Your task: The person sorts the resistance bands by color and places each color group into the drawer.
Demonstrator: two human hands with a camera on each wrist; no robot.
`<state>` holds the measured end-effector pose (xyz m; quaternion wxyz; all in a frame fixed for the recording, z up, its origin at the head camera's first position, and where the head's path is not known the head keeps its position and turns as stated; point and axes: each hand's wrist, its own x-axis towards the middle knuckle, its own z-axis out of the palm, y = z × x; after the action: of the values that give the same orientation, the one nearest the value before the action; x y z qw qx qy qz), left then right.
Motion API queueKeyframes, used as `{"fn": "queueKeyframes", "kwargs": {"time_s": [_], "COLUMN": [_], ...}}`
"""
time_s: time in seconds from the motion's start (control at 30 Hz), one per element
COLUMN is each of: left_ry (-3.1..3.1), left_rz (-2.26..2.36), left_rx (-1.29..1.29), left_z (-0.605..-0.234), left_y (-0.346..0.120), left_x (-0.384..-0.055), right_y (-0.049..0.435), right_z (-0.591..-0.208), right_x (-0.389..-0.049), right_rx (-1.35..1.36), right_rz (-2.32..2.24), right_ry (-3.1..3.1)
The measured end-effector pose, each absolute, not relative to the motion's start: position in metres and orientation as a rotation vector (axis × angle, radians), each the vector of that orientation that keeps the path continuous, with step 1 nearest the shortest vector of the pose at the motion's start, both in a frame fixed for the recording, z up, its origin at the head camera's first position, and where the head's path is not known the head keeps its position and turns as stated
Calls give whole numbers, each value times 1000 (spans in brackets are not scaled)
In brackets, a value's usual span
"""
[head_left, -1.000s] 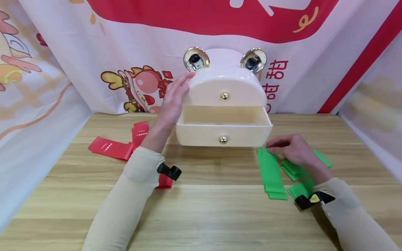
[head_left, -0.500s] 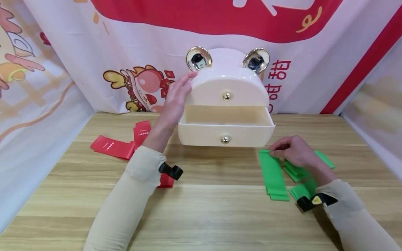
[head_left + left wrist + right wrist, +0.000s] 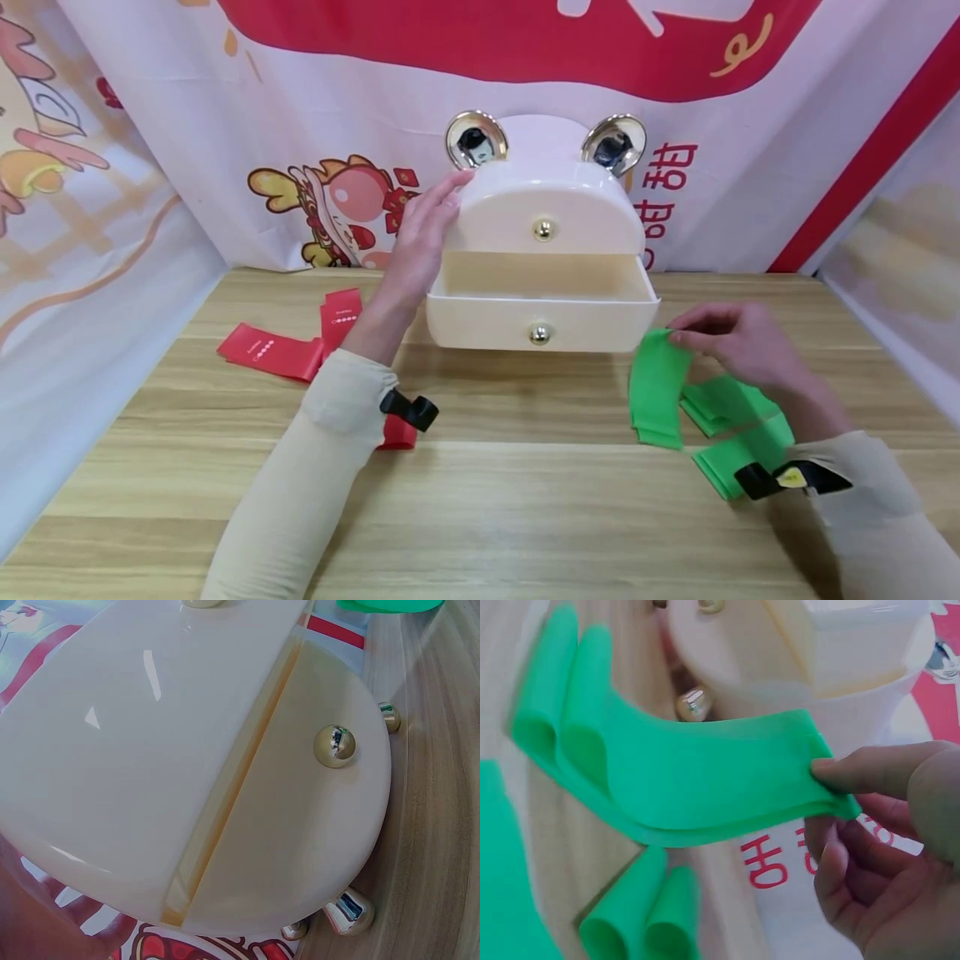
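A white storage box [image 3: 542, 208] with gold knobs stands at the table's back, its lower drawer [image 3: 480, 325] pulled out. My left hand [image 3: 420, 237] rests with extended fingers on the box's left side; part of this hand [image 3: 45, 915] shows at the lower left of the left wrist view. Beside the drawer, my right hand [image 3: 750, 342] pinches one end of a folded green resistance band [image 3: 660, 387] between thumb and fingers. That end is lifted, and the right wrist view shows the band [image 3: 712, 765] sagging from the fingertips [image 3: 826, 766] to its looped end.
More folded green bands [image 3: 746, 446] lie under and beside the right forearm. Red bands [image 3: 273, 352] with white print lie on the wooden table [image 3: 480, 517] at left, partly covered by the left arm. A printed cloth [image 3: 360, 100] hangs behind the box.
My right hand has moved up and to the right, raising the near-drawer end of the green resistance band off the table. The left hand stays on the box.
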<state>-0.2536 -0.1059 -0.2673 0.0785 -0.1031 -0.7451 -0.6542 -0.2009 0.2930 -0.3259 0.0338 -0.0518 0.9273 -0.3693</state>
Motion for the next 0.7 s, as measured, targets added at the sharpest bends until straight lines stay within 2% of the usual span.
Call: {"fn": "queueKeyframes", "kwargs": {"time_s": [0.47, 0.7], "left_ry": [-2227, -2227], "left_rz": [-1967, -1975], "left_rx": [-320, -317], "left_z": [-268, -268], "left_y": [-106, -108], "left_x": [-254, -254], "right_y": [277, 264], "right_z": [-302, -277], "right_x": [-184, -180], "right_rx": [7, 39], "right_rz": [-1578, -1853], "right_ry": [3009, 3046]}}
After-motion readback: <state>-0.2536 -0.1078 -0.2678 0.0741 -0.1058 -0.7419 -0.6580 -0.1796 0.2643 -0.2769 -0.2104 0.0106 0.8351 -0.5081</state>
